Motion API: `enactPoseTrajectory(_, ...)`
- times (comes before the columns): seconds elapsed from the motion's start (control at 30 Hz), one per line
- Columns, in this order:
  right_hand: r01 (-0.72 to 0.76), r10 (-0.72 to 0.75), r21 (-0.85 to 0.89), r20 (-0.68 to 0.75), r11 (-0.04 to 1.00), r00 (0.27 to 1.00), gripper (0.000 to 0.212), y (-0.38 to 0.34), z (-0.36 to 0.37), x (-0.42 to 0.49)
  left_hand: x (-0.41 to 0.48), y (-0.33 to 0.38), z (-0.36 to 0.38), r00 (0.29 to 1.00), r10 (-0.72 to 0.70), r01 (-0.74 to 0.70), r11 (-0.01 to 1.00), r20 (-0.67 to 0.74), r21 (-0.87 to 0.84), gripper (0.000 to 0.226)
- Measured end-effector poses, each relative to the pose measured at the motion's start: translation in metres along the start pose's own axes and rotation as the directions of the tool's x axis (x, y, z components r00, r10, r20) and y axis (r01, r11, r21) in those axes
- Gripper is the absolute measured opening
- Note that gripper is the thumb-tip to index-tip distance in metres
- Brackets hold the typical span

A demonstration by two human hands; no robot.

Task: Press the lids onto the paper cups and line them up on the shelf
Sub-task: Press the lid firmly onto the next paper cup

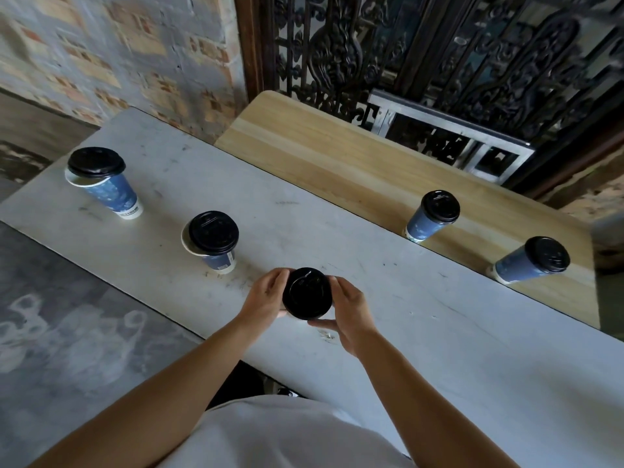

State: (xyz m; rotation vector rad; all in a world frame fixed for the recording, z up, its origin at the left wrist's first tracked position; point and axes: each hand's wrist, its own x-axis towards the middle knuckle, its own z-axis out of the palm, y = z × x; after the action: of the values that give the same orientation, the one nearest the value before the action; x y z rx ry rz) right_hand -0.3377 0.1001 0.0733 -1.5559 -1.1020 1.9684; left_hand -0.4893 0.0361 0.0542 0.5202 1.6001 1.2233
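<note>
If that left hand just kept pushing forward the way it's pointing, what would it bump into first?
The left hand points toward the lidded cup it grips, so that comes first; its fingers are touching it. The right hand grips the cup's other side.

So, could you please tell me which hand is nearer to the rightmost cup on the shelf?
Right. The right hand grips the held cup on the side toward that shelf cup; the left hand grips its opposite side, farther off.
</note>
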Motion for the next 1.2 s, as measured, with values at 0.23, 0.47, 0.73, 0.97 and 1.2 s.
enactPoseTrajectory(0.23, -0.004, 0.004, 0.008, -0.061, 1.000, 0.998, 0.022, -0.007, 0.009, -0.005, -0.007, 0.004, 0.007, 0.999, 0.025, -0.025, 1.000, -0.032, 0.010, 0.032)
enactPoseTrajectory(0.47, 0.007, -0.008, 0.319, 0.003, 0.948, 1.000, 0.023, 0.005, 0.000, -0.007, -0.012, -0.001, 0.015, 0.962, -0.149, 0.107, 0.976, -0.228, -0.189, 0.019)
enactPoseTrajectory(0.73, -0.068, 0.064, 0.257, 0.021, 0.964, 0.998, 0.028, 0.007, 0.001, -0.002, -0.007, 0.000, 0.014, 0.954, -0.184, 0.164, 0.981, -0.236, -0.103, 0.024)
enactPoseTrajectory(0.97, -0.067, 0.067, 0.157, 0.002, 0.985, 0.998, 0.023, -0.002, 0.002, 0.005, 0.010, 0.015, 0.005, 0.980, -0.063, 0.068, 0.997, -0.189, 0.022, 0.011)
enactPoseTrajectory(1.2, -0.097, 0.087, 0.143, 0.070, 0.985, 0.994, 0.024, -0.015, 0.002, 0.009, 0.025, 0.030, -0.005, 0.988, -0.145, 0.146, 0.989, -0.058, 0.019, 0.016)
